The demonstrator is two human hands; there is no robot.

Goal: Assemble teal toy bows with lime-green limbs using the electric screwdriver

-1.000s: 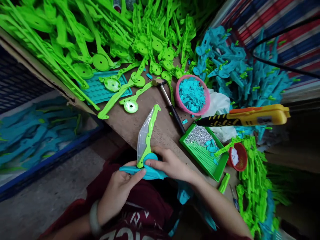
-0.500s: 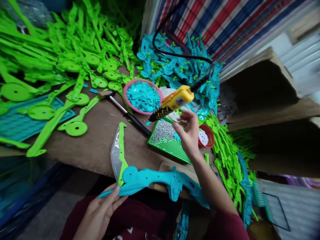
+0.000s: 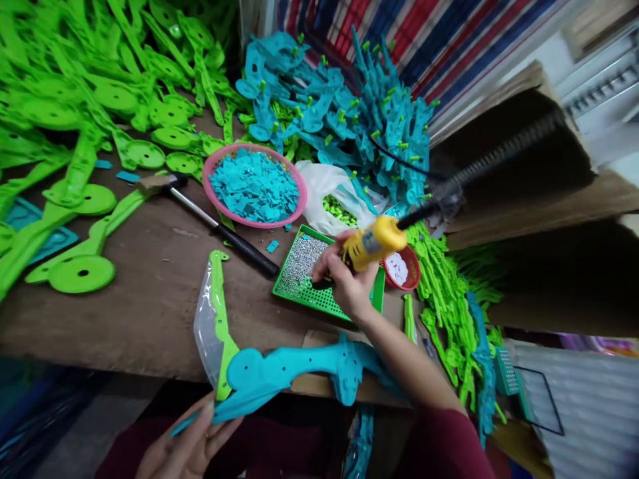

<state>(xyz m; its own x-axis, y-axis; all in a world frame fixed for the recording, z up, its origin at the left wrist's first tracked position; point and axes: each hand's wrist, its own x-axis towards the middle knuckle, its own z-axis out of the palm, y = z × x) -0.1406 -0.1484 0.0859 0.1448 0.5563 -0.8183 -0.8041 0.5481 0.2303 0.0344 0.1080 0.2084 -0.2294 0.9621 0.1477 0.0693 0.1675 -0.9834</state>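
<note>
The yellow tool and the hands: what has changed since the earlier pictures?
The right hand let go of the blue piece, reached forward and right, and grasped the yellow tool, which hung unheld before. The left hand stayed on the blue piece; the hammer lies as before.

Deep maroon on show here — a right sleeve (image 3: 446, 442), its edge sitting near the elbow, the right forearm (image 3: 412, 362) bare beyond — and matching maroon cloth (image 3: 124, 446) low down; left hand (image 3: 192, 439) and right hand (image 3: 352, 283) both bare.
</note>
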